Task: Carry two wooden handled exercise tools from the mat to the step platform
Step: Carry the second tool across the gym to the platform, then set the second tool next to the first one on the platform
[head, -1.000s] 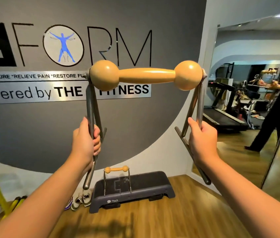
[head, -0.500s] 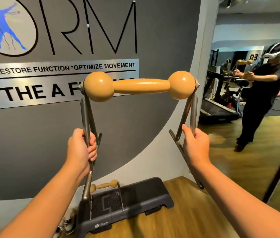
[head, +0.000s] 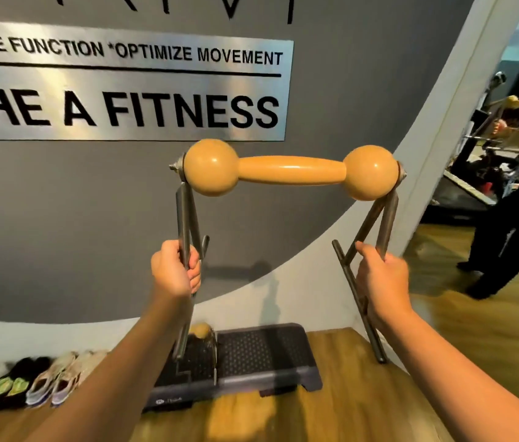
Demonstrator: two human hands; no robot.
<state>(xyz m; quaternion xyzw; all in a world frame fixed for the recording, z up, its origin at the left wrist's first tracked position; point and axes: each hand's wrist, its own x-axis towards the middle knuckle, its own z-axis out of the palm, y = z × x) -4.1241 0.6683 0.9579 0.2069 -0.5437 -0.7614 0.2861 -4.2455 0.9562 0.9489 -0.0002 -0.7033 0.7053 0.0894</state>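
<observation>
both hands (head: 176, 273) (head: 381, 276) grip the tool's (head: 291, 170) metal legs, wooden handle above them.

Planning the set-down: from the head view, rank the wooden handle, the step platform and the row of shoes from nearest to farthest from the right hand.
From the right hand:
1. Wooden handle, above it, on the frame it holds.
2. Step platform, below, against the wall.
3. Row of shoes, far left on the floor.
</observation>
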